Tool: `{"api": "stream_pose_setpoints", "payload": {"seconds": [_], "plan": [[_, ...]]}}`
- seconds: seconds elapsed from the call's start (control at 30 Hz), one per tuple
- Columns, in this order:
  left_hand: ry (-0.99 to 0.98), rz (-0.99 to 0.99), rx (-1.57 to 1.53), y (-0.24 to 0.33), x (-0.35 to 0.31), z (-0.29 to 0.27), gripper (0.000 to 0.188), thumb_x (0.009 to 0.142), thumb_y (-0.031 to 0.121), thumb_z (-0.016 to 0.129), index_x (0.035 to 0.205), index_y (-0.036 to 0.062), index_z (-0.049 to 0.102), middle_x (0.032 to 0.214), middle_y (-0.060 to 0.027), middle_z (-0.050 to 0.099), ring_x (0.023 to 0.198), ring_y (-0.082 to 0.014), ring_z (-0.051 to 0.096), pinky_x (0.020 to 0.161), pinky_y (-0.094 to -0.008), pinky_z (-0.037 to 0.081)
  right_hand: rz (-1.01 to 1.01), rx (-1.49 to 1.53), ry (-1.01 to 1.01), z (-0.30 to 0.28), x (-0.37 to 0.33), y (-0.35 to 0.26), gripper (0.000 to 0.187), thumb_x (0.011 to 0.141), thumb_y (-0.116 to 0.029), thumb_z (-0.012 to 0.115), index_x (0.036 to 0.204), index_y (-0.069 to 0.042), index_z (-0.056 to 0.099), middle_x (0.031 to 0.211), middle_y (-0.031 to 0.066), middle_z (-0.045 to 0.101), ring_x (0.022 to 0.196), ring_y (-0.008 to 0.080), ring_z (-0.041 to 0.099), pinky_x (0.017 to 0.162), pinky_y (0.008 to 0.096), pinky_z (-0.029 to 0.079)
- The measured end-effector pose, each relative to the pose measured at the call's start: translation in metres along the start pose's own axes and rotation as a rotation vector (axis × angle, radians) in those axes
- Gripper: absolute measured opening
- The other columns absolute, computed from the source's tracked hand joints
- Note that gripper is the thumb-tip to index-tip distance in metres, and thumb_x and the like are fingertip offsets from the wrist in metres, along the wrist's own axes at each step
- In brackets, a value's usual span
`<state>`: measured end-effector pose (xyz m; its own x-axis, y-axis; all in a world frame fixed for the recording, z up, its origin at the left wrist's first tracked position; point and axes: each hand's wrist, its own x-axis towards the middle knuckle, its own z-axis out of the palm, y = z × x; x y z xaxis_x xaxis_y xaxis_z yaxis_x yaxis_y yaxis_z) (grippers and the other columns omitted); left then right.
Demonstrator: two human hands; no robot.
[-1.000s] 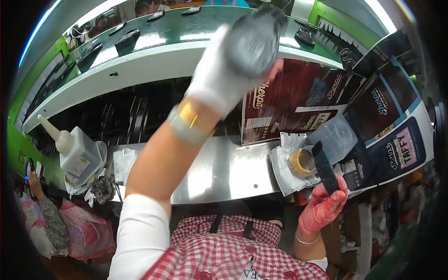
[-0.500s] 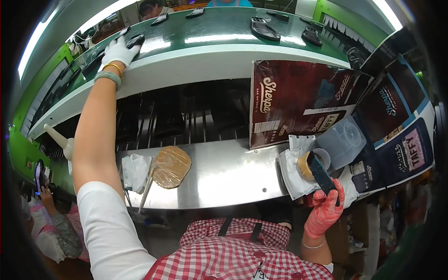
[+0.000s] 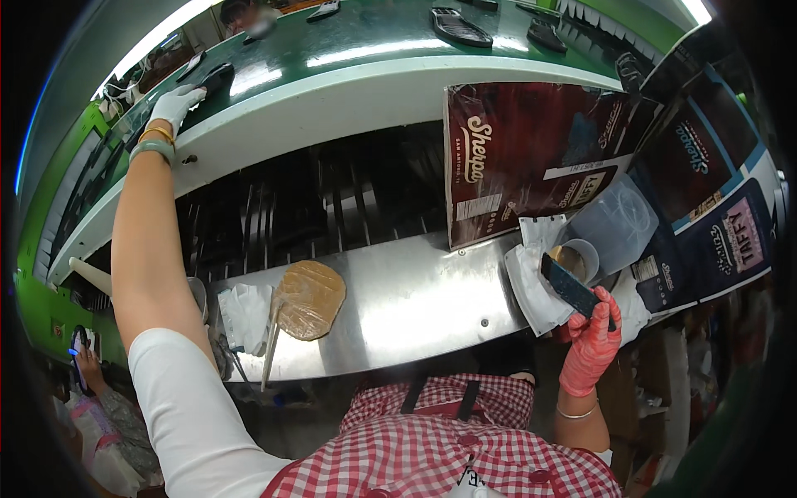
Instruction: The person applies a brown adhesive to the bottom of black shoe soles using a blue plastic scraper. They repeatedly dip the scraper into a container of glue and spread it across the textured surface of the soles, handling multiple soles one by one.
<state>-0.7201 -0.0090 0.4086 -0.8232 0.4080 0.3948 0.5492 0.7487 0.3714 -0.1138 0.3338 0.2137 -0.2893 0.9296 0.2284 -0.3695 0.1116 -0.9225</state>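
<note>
My left hand [image 3: 177,108], in a white glove, reaches to the far left over the green belt [image 3: 357,37]. Its fingers stretch toward a black shoe sole [image 3: 217,78], and the fingertips appear to meet the sole's near end. A pink glove covers my right hand [image 3: 593,344], which is closed round one end of a dark, flat, oblong block [image 3: 573,289]. The block tilts over a white packet [image 3: 531,278], in front of a small round cup [image 3: 581,256]. Whether block and cup touch I cannot tell.
On the metal ledge [image 3: 398,307] lie a flat brown disc [image 3: 311,299], a thin stick [image 3: 271,344] and white packets [image 3: 246,315]. Printed cardboard [image 3: 531,166] and a clear plastic tub [image 3: 616,222] stand at right. More soles [image 3: 461,27] lie on the belt; another person's hand [image 3: 90,371] shows far left.
My left hand has shifted left and slightly nearer, from over the sole's side to its near end. My right hand still holds the dark block. The whole view has tilted a little.
</note>
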Motion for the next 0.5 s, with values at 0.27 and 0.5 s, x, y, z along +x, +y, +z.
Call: {"api": "stream_pose_setpoints", "payload": {"seconds": [0.27,0.5], "plan": [[0.405,0.176,-1.064,0.131,-0.209,0.032,0.042,0.098,0.017,0.039,0.127,-0.0123,0.036,0.120,-0.0236,0.051,0.112,-0.0324,0.055,0.100,-0.0409,0.043,0.006,-0.188,0.075,-0.011,0.034,-0.019,0.026,0.091,-0.022,0.060,0.108,-0.002,0.061,0.091,0.0018,0.063,0.058,0.0034,0.052,0.050,0.0159,0.038],[-0.001,0.199,-1.006,0.178,-0.436,0.159,0.057,0.072,0.017,0.076,0.123,0.0050,0.052,0.126,-0.0153,0.043,0.113,-0.0284,0.048,0.097,-0.0389,0.040,0.120,-0.478,0.016,-0.030,0.075,-0.014,0.030,0.086,-0.027,0.066,0.103,-0.003,0.065,0.078,-0.0008,0.063,0.056,0.0036,0.055,0.050,0.0170,0.038]]}}
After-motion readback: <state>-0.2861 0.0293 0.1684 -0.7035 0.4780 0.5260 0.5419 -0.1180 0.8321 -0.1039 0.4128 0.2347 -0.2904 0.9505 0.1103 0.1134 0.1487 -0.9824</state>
